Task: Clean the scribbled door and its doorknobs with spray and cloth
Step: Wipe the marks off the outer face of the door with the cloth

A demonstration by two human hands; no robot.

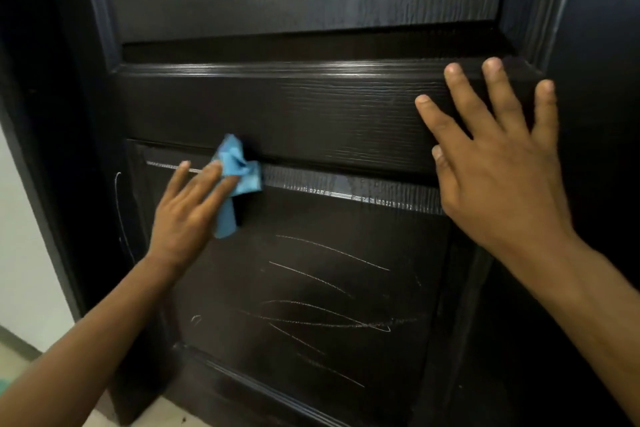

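Left hand (188, 208), lower left of centre, fingers straight and together, pressing blue cloth (235, 180) flat against door (311, 114) at the top moulding of the lower panel. Cloth crumpled, soft-looking, one tail hanging down beside the palm. Right hand (498, 163), right of centre, fingers spread apart and straight, laid flat on the horizontal rail, holding nothing, fingertips reaching the rail's upper ledge. Between both hands, a free stretch of rail and moulding, with a pale wet-looking smear on the moulding strip just right of the cloth. Below, recessed lower panel bearing thin white scribbles (329, 315): long slanted strokes and loops across the middle and bottom of the frame, well apart from the cloth. Another faint white line along the left stile. Dark, near-black surface, embossed wood grain, glossy stepped mouldings. Pale wall (24, 253) and a bit of floor at far left edge.
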